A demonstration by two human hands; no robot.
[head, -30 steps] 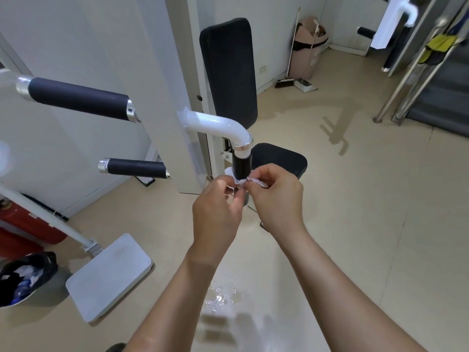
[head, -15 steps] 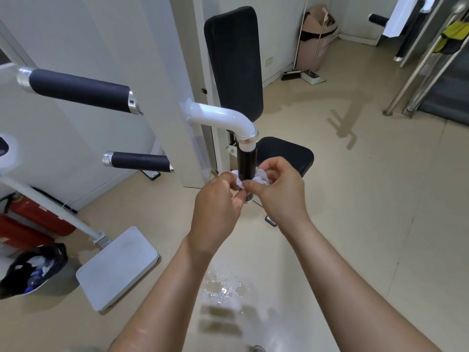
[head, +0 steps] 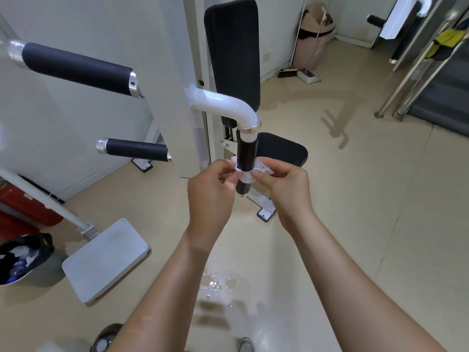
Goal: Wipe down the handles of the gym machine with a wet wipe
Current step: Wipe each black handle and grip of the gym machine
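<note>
A white bent tube of the gym machine ends in a black vertical handle (head: 246, 154) in the middle of the view. A white wet wipe (head: 261, 167) is wrapped round the lower part of that handle. My left hand (head: 210, 196) pinches the wipe's left end, and my right hand (head: 286, 189) pinches its right end, one hand on each side of the handle. Two more black handles stick out on the left: a large upper handle (head: 76, 68) and a smaller lower handle (head: 134, 149).
The black backrest (head: 232, 54) and seat (head: 281, 148) stand behind the handle. A white footplate (head: 105, 257) lies low on the left, beside a dark bag (head: 22, 257) and a red extinguisher (head: 28, 207). A wet patch (head: 215, 280) shines on the floor. A pink bin (head: 317, 34) stands far back.
The hands have drawn slightly apart with the wipe stretched round the handle, and the wipe sits a little higher on the black grip than before.
</note>
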